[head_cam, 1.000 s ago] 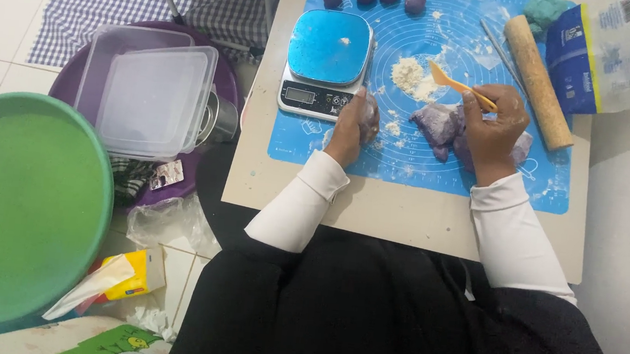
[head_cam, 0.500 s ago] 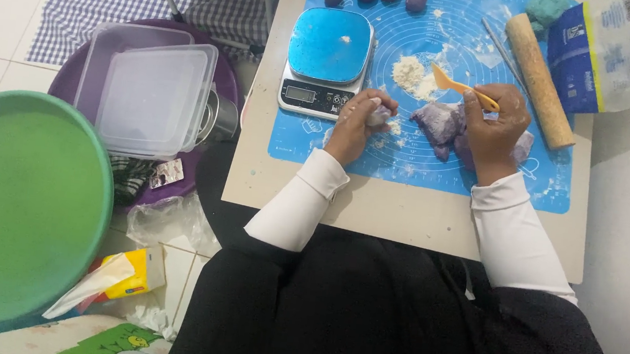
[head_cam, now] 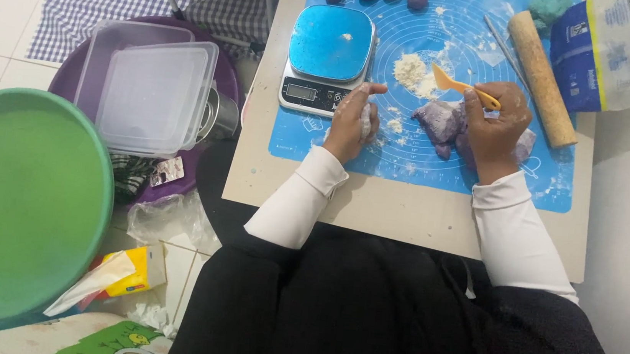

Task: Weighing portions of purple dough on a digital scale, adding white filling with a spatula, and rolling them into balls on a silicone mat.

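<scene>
- On the table [head_cam: 403, 216], a blue mat [head_cam: 425, 157] is carrying the purple dough [head_cam: 437, 121], lying under the right hand [head_cam: 495, 129].
- Dough is looking soft, sticky and floured; gripping an edge seems best.
- Right hand is closing on an orange scraper [head_cam: 455, 84].
- Left hand [head_cam: 351, 119] is curling around a small dough piece [head_cam: 367, 119], mostly hidden.
</scene>
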